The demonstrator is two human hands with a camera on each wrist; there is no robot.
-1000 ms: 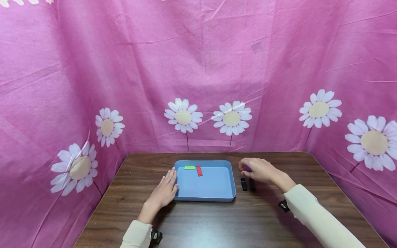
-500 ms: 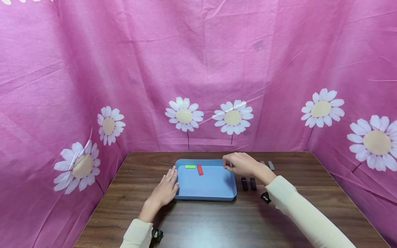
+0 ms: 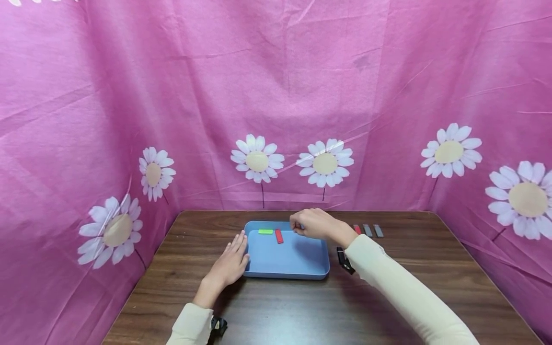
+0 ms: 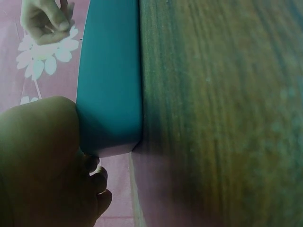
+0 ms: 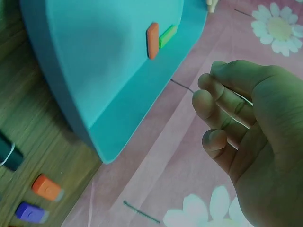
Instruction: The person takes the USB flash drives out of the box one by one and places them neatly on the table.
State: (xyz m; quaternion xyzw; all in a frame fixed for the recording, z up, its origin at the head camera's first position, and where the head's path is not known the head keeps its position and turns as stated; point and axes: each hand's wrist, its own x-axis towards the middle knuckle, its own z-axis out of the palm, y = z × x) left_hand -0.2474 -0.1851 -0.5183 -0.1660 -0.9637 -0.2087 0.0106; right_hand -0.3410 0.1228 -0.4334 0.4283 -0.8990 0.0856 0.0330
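Note:
The left hand (image 3: 229, 262) rests with straight fingers along the left side of a shallow blue tray (image 3: 284, 275). Above the tray's far right part is the right hand (image 3: 314, 223), fingers bent. It pinches what seems to be a small USB stick, seen only as a dark sliver at the fingertips in the left wrist view; in the right wrist view the fingers hide it. Inside the tray, near its far wall, lie a green USB stick (image 3: 265, 231) and a red USB stick (image 3: 279, 236), side by side.
Right of the tray a red stick (image 3: 357, 229) and two grey-looking sticks (image 3: 373, 231) stand in a row. In the right wrist view a purple stick (image 5: 31, 212) and a black stick (image 5: 9, 153) lie on the wooden table. Pink flowered cloth surrounds the table.
The right hand has moved left from the row of sticks to above the tray. The sticks behind it have come into sight. The left hand stays at the tray's side.

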